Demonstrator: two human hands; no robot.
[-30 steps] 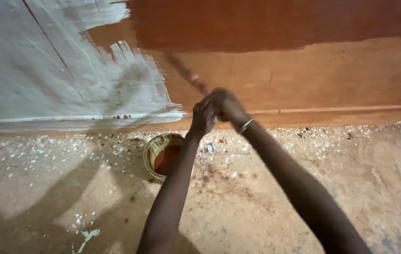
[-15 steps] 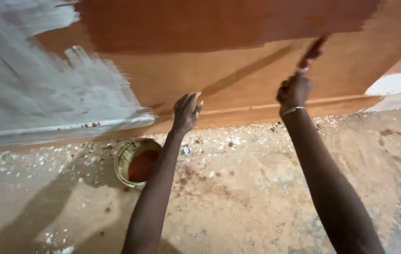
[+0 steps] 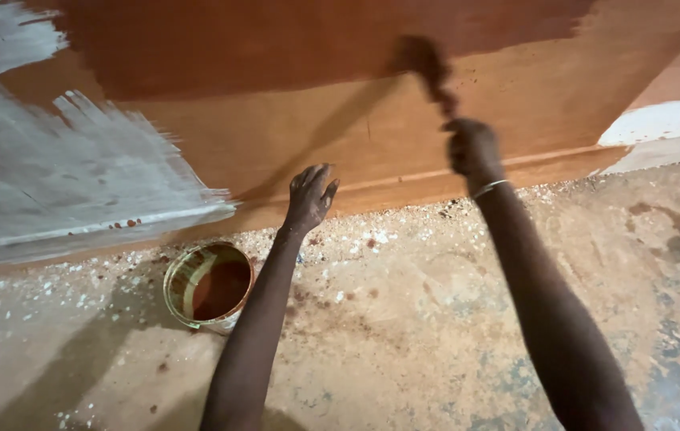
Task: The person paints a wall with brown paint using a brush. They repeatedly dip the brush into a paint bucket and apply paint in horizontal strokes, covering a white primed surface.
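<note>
- The right hand (image 3: 471, 149) is clenched round the handle of a paintbrush (image 3: 429, 70), which is blurred by motion.
- The paintbrush's long axis runs from the fist up toward 11 o'clock, bristle end uppermost, lying against the wooden panel (image 3: 404, 144) just at the lower edge of the dark brown painted band (image 3: 292, 40).
- The left hand (image 3: 310, 195) is released, fingers spread and slightly curled, palm toward the panel near its bottom edge; whether it touches the wood cannot be told.
- A paint tin (image 3: 209, 286) stands upright on the floor (image 3: 436, 319) at about 8 o'clock from the left hand, just beside the left forearm, with brown paint inside.
- Half a second ago the brush pointed toward 1 o'clock and sat further right; it has swung left and now tilts the other way. The left hand holds much the same spot.
- The view has shifted, so the tin sits nearer the middle.
- A white-primed patch (image 3: 60, 183) lies at 9 o'clock; bare wood between it and the brush leaves open room leftward.
- The panel's bottom edge meets the floor in a strip of pale debris (image 3: 372, 235).
</note>
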